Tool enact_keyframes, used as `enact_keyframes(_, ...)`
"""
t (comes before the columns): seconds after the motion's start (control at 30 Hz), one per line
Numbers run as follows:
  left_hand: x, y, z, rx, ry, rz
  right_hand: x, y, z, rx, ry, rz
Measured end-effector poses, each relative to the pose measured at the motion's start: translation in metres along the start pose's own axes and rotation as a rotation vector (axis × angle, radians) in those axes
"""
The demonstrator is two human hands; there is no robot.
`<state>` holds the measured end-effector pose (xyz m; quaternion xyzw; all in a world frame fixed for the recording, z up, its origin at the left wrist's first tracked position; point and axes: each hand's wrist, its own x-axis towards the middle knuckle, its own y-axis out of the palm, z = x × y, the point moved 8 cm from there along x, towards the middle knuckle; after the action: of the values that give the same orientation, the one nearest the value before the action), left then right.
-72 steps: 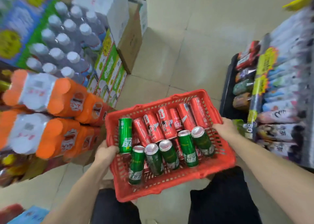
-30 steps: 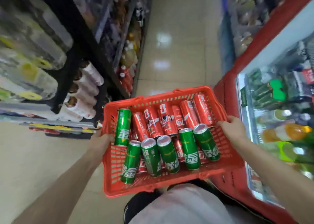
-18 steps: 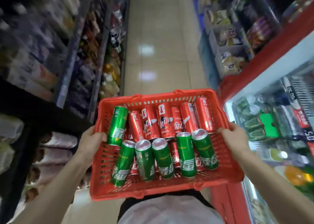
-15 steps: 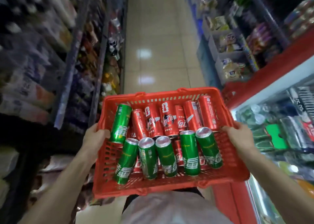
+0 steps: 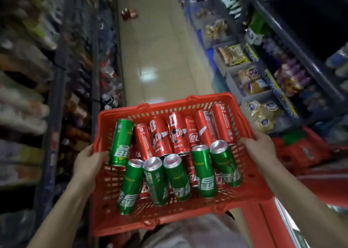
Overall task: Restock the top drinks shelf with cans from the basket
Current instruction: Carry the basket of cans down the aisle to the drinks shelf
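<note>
A red plastic basket [image 5: 188,213] is held out in front of the person's pale-clothed torso [image 5: 190,234], and it serves as the landmark for everything else. Its left wall is gripped by the left hand [image 5: 88,162], whose thumb is hooked over the rim while the other fingers are hidden below. Its right wall is gripped by the right hand [image 5: 259,146] in the same way, thumb over the rim beside the cans.

Inside the basket, five green cans [image 5: 174,178] are laid in a row along the near half, silver tops pointing away from the person. A sixth green can [image 5: 120,142] is laid at the basket's left side, just beside the left thumb. Across the far half, a row of red cans [image 5: 178,133] is packed side by side, and more red cans are glimpsed beneath the green ones.

To the right of the basket and below it, a red cabinet edge [image 5: 263,221] is seen. Beyond the basket a pale tiled aisle floor [image 5: 156,59] is stretched ahead. Left of the basket, blurred shelving [image 5: 56,89] stocked with goods is seen; right of the basket, shelves with grey bins of packaged bread [image 5: 252,82] are seen. A drinks shelf cannot be made out.
</note>
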<state>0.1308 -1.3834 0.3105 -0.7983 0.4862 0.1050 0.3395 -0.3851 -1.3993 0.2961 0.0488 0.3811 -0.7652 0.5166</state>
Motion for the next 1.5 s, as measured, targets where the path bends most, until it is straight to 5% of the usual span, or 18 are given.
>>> enact_keyframes(0.77, 0.583, 0.157, -0.538, -0.009, 0.106, 0.013, 0.527, 0.177, 0.549, 0.034, -0.011, -0.11)
enact_keyframes(1.5, 1.117, 0.347, -0.982, -0.111, 0.031, -0.026, 1.089, 0.352, 1.08, -0.037, -0.135, 0.015)
